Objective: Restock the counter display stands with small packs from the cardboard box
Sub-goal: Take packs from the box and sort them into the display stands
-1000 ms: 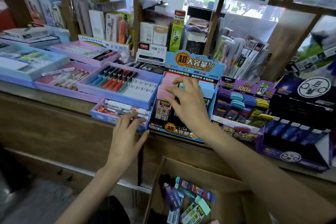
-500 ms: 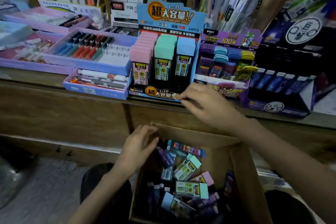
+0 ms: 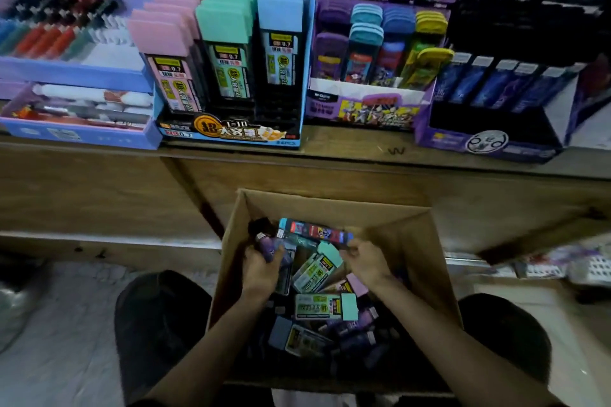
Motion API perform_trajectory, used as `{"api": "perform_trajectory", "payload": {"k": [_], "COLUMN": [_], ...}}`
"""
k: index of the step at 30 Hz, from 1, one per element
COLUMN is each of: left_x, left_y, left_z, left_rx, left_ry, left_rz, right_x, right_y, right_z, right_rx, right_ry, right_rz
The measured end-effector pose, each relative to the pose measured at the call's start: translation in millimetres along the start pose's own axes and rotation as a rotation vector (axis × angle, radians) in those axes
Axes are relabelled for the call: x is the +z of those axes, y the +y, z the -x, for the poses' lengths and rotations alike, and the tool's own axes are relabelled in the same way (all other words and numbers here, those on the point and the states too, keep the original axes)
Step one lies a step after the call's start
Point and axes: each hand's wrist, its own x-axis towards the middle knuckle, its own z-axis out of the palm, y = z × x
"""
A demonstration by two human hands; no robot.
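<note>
The open cardboard box (image 3: 334,206) stands on the floor below the wooden counter, full of several small packs. Both hands are inside it. My left hand (image 3: 263,269) grips a purple pack (image 3: 267,246) at the box's far left. My right hand (image 3: 365,261) has its fingers curled at the end of a long blue and red pack (image 3: 314,231); whether it holds the pack I cannot tell. A green-capped pack (image 3: 315,269) lies between my hands. On the counter stand the blue display stand (image 3: 231,134) with pink, green and blue packs and the purple stand (image 3: 363,106).
A dark stand (image 3: 489,142) sits at the counter's right, and lilac pen trays (image 3: 79,135) sit at its left. The wooden counter front (image 3: 99,195) rises just behind the box. My knees flank the box on both sides.
The view has dropped from the counter to the box. My right hand came down from the blue stand's front edge into the box. My left hand went deeper in and took the purple pack.
</note>
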Motion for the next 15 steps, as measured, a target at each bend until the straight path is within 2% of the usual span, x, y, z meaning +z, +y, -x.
{"api": "perform_trajectory", "payload": {"k": [5,10,15], "left_x": [5.1,9.1,9.1], "left_y": [-7.8,-10.1,-8.8], "left_z": [-11.2,-16.6,-24.1], "left_rx": [0.005,-0.058,-0.073], "left_ry": [0.001,0.017,0.002], "left_rz": [0.016,0.123,0.163], "right_x": [18.9,31.9,41.7], "right_y": [-11.7,-21.8,-28.7], "right_z": [-16.6,-34.0,-38.8], "right_rx": [-0.263,-0.251,-0.216], "right_ry": [0.088,-0.021,0.04], "right_rz": [0.205,0.33,0.393]}}
